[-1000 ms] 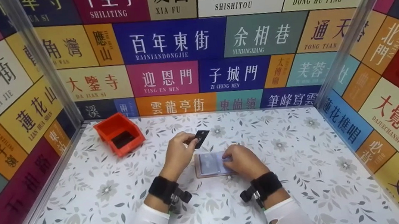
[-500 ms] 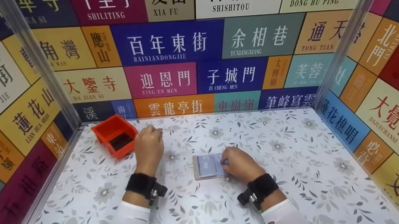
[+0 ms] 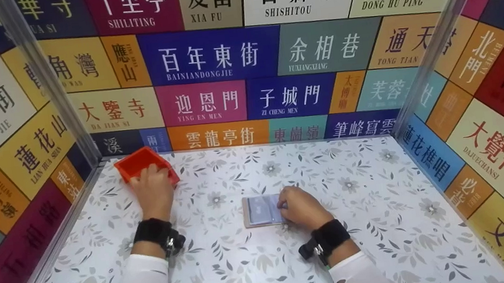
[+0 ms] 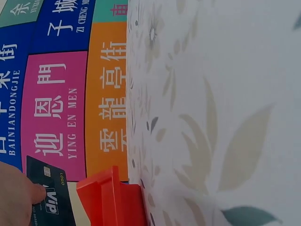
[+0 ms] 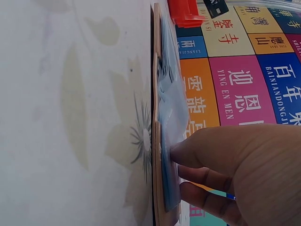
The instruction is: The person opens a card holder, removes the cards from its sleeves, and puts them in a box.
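Note:
My left hand point(image 3: 152, 191) is over the front of the red bin point(image 3: 138, 164) at the back left, hiding much of its inside. In the left wrist view it pinches a black VIP card point(image 4: 57, 186) with a chip, the thumb across its face. That card is hidden behind the hand in the head view. My right hand point(image 3: 304, 206) rests at the right side of an open card holder point(image 3: 262, 209) with clear plastic sleeves and a tan cover. Its thumb and fingers pinch the sleeves point(image 5: 171, 106) near one end, close over the table.
The floral-patterned table point(image 3: 247, 265) meets a back wall point(image 3: 213, 51) covered in coloured signs with Chinese characters. Clear-edged side panels stand at left and right. The bin is close to the back left corner.
My left hand has moved left with the black card, from beside the card holder to over the red bin. The right hand has stayed at the card holder.

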`<state>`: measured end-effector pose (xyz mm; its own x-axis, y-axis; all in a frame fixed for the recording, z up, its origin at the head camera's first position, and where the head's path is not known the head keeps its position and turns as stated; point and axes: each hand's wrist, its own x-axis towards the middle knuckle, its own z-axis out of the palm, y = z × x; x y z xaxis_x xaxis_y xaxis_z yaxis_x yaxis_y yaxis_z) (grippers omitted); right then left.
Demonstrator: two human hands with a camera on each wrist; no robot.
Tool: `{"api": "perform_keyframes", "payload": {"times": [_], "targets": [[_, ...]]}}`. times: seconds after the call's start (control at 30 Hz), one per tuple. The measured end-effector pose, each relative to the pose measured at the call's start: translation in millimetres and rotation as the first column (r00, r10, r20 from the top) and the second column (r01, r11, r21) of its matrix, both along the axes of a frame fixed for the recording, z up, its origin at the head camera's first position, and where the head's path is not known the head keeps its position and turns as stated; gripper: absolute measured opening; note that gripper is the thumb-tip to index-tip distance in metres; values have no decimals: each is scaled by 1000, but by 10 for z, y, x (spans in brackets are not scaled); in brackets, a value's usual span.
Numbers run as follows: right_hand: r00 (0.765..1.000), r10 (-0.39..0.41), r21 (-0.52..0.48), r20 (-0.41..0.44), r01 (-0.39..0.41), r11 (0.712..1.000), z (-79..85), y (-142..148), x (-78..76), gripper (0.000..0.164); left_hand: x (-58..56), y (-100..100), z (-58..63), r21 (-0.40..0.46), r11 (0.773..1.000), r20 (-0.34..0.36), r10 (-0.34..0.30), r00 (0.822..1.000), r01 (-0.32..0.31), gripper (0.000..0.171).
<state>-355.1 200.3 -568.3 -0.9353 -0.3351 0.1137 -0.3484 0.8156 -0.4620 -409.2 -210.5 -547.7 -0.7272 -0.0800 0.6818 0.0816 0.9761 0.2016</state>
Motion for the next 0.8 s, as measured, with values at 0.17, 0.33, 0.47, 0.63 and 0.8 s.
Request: {"api": "perform_keyframes", "payload": {"times": [0.17,0.33,0.47,0.63,0.8], "targets": [[1000,-6,-1,10,6,1000,2,-2,6,12,-61,-124,-121,30,999,58,40,997,-42,16],[1000,-5,-1,1,5,1000,-2,-4,12,13,-129,-163,-203,18,998,111,56,992,-58,23],[1000,-10,-13,0,10,1000,-18,-3,4,13,-161,-168,-240,-9,998,151,60,987,-59,24],[1000,-6,-14,-8,6,1000,-34,10,-14,13,-171,-155,-246,-35,999,180,44,983,-38,23],[1000,8,-10,-28,-8,1000,-21,29,2,14,-160,-146,-241,-23,1000,201,14,979,-10,23]]}}
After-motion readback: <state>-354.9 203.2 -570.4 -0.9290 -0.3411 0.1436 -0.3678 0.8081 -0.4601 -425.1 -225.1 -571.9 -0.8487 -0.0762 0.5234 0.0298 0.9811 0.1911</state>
